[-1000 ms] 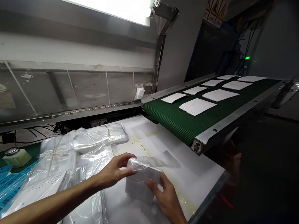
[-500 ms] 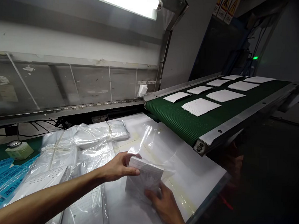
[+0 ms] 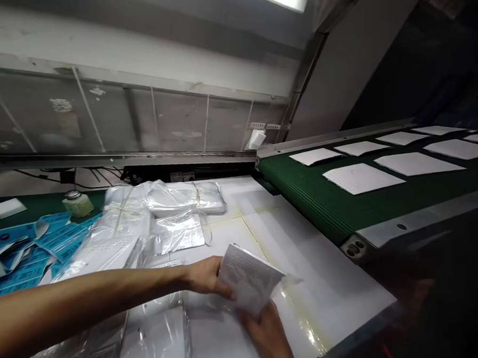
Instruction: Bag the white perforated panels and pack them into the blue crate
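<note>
A white printed leaflet (image 3: 250,276) is held tilted above the white-covered table, with what looks like a clear plastic bag around it. My left hand (image 3: 210,278) grips its left edge, thumb on the near face and fingers behind. My right hand (image 3: 266,332) holds the lower right edge; it is slightly blurred and some of its fingers are hidden behind the leaflet. Left of my hands lie tied bundles of clear plastic bags (image 3: 185,197). A stack of printed sheets (image 3: 110,255) in plastic lies beside my left forearm.
A green conveyor belt (image 3: 302,187) carries several white leaflets (image 3: 363,178) at the right. Blue printed strips (image 3: 22,266) and a small glass jar (image 3: 78,203) are at the left. A metal-framed panel (image 3: 178,119) stands behind the table (image 3: 232,232).
My view has turned right and down. The loose clear plastic that stood up above the leaflet no longer shows there. Both hands still hold the leaflet, which is now tilted more.
</note>
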A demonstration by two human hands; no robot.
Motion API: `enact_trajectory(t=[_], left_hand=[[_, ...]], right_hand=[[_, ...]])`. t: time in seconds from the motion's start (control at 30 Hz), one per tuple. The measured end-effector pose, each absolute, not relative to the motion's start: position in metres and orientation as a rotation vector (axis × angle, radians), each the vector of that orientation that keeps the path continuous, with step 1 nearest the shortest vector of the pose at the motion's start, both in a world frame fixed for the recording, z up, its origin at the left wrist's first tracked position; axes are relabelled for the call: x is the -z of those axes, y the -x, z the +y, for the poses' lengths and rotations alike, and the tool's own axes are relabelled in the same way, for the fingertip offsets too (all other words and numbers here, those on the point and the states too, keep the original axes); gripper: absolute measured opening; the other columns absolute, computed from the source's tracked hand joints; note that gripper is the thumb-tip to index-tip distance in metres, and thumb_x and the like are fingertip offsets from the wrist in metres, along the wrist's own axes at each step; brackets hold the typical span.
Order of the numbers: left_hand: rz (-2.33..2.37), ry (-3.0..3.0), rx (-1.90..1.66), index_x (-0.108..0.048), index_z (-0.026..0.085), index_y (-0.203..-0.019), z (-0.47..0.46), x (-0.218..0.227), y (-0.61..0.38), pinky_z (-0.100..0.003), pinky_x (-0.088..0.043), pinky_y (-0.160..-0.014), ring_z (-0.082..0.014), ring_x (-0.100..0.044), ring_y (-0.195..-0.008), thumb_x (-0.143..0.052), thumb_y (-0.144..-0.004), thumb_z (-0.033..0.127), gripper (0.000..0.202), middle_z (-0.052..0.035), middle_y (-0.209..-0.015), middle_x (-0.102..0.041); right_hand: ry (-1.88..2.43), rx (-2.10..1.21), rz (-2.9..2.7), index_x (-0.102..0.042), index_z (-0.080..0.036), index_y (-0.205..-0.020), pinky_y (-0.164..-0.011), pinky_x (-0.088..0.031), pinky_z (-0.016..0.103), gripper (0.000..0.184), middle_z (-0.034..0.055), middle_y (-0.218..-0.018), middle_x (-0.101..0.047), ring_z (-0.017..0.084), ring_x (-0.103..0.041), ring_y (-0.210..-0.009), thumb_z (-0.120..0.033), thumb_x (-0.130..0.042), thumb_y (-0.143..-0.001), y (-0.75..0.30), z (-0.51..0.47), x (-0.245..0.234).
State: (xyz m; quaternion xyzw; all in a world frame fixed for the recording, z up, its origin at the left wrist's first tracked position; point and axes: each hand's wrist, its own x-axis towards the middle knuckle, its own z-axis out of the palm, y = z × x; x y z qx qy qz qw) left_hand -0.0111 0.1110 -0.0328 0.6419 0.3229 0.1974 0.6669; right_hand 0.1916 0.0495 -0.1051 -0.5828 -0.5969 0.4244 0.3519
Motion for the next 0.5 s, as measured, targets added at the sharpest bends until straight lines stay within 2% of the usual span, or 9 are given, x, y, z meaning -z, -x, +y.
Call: enact_trajectory(t=[0.1, 0.23, 0.3, 0.4, 0.5], left_hand=[[0.782, -1.289, -0.554, -0.066, 0.013, -0.103, 0.113, 0.024, 0.009, -0.040, -0.049, -0.087, -0.0272, -0.061, -0.099, -0.078, -0.062, 0.027, 0.045, -0.0095, -0.104, -0.068], [0.895, -1.144, -0.681, -0.061, 0.012, -0.109, 0.118, 0.009, 0.009, -0.041, -0.047, -0.090, -0.0265, -0.060, -0.101, -0.071, -0.070, 0.040, 0.049, -0.0145, -0.115, -0.062], [0.929, -1.074, -0.722, -0.060, 0.011, -0.109, 0.120, -0.003, 0.010, -0.040, -0.047, -0.089, -0.0257, -0.060, -0.101, -0.067, -0.073, 0.043, 0.049, -0.0161, -0.117, -0.060], [0.952, -0.982, -0.731, -0.061, 0.008, -0.103, 0.117, -0.022, 0.018, -0.039, -0.050, -0.085, -0.0244, -0.062, -0.093, -0.063, -0.077, 0.044, 0.044, -0.0172, -0.112, -0.062], [0.906, -0.887, -0.650, -0.064, 0.007, -0.093, 0.106, -0.039, 0.034, -0.037, -0.052, -0.078, -0.0206, -0.064, -0.080, -0.061, -0.080, 0.039, 0.035, -0.0140, -0.098, -0.066]], right_hand=[[1.557, -1.096, -1.530, -0.054, -0.017, -0.114, -0.090, -0.044, 0.043, 0.049, 0.0111, -0.111, -0.063, 0.033, -0.056, -0.106, -0.041, -0.064, -0.072, -0.189, 0.046, 0.103], [1.495, -1.213, -1.139, -0.026, -0.022, -0.137, -0.083, -0.050, 0.042, 0.081, 0.0131, -0.120, -0.059, 0.031, -0.060, -0.104, -0.050, -0.065, -0.072, -0.176, 0.033, 0.064], [1.371, -1.273, -0.969, -0.020, -0.025, -0.141, -0.081, -0.052, 0.042, 0.089, 0.0135, -0.124, -0.057, 0.031, -0.061, -0.102, -0.051, -0.067, -0.070, -0.165, 0.025, 0.040], [1.192, -1.310, -0.980, -0.032, -0.024, -0.135, -0.076, -0.053, 0.043, 0.077, 0.0128, -0.119, -0.060, 0.031, -0.062, -0.094, -0.048, -0.067, -0.071, -0.151, 0.015, 0.018], [1.287, -1.100, -1.167, -0.052, -0.024, -0.115, -0.069, -0.054, 0.042, 0.054, 0.0095, -0.099, -0.066, 0.030, -0.063, -0.085, -0.044, -0.070, -0.069, -0.145, 0.013, 0.016]])
